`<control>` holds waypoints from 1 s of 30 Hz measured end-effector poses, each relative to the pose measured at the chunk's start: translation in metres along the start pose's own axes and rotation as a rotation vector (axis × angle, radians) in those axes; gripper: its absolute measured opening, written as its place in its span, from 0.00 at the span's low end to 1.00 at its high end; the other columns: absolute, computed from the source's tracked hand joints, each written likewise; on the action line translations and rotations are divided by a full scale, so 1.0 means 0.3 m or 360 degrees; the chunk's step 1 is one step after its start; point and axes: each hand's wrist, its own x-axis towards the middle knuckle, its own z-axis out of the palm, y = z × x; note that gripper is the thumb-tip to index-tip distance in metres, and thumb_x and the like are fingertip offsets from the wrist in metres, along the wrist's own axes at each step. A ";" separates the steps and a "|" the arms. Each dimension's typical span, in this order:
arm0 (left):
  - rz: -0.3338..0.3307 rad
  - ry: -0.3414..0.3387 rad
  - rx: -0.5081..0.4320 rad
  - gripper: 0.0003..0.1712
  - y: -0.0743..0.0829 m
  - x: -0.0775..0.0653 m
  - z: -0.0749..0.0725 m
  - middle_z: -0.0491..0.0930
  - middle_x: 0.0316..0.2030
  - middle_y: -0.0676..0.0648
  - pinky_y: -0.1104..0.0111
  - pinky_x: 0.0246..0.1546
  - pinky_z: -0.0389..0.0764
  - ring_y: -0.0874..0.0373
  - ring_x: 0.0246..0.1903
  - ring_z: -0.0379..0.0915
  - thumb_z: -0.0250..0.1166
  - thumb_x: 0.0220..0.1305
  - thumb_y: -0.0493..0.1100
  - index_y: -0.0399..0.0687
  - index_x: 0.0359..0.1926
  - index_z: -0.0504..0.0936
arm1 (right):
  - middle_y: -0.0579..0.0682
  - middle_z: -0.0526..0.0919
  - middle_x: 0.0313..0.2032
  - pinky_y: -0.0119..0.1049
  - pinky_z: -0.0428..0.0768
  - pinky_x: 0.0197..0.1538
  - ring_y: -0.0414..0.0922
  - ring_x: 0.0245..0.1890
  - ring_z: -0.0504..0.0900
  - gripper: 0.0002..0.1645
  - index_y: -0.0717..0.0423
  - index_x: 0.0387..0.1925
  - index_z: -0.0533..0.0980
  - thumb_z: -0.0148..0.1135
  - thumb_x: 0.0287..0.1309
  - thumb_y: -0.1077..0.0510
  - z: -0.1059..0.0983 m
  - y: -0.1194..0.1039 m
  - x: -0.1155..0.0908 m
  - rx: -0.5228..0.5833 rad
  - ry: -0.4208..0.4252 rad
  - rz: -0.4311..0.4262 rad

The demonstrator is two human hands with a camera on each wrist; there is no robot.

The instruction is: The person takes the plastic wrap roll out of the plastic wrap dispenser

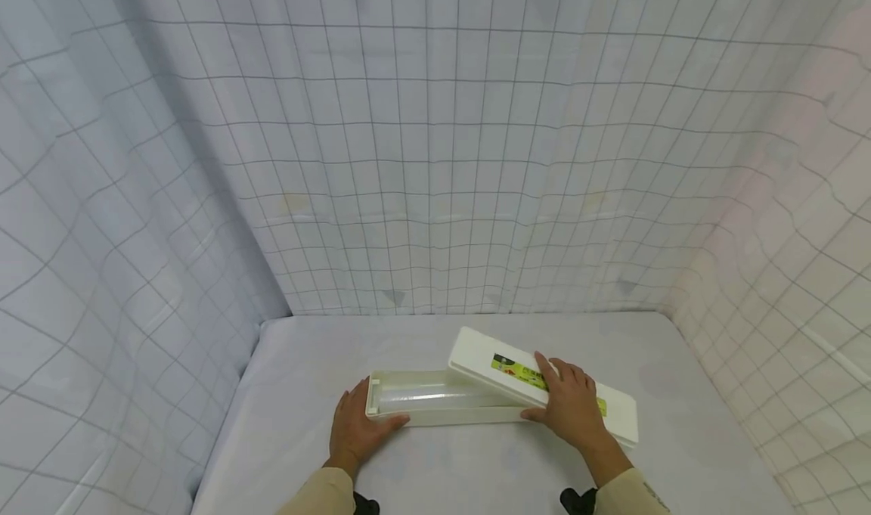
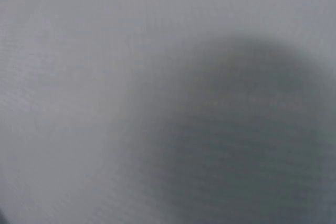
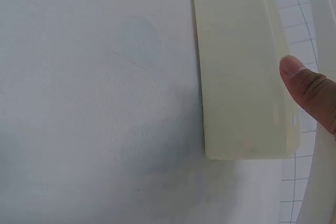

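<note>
A long cream plastic box lies across the white table, a roll of clear film showing in its uncovered left part. My left hand grips the box's left end, thumb along the front wall. Slanting over the right part is the white lid, with green labels on its top. My right hand holds this lid from above, fingers over the top and thumb at the near edge. In the right wrist view the right thumb overlaps the upper edge of the box front.
White cloth covers the table. Hanging white sheets with a dark grid enclose it at the back, left and right. The left wrist view shows only a blurred pale surface with a dark shadow.
</note>
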 end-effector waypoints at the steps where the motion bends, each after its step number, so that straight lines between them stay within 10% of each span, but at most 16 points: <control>1: 0.0003 0.0002 0.0000 0.64 0.001 0.000 -0.001 0.75 0.68 0.39 0.45 0.78 0.58 0.41 0.69 0.69 0.75 0.41 0.75 0.42 0.72 0.68 | 0.61 0.72 0.67 0.67 0.71 0.65 0.65 0.66 0.70 0.71 0.48 0.79 0.59 0.81 0.35 0.29 -0.001 0.003 -0.002 0.0007 -0.0007 0.0015; 30: 0.0032 0.0059 -0.0003 0.63 -0.002 -0.003 0.011 0.78 0.65 0.40 0.44 0.76 0.60 0.41 0.67 0.73 0.77 0.40 0.74 0.42 0.71 0.69 | 0.66 0.70 0.66 0.71 0.68 0.60 0.70 0.64 0.68 0.70 0.52 0.77 0.59 0.81 0.38 0.31 0.005 0.191 -0.112 0.0131 0.0007 0.0292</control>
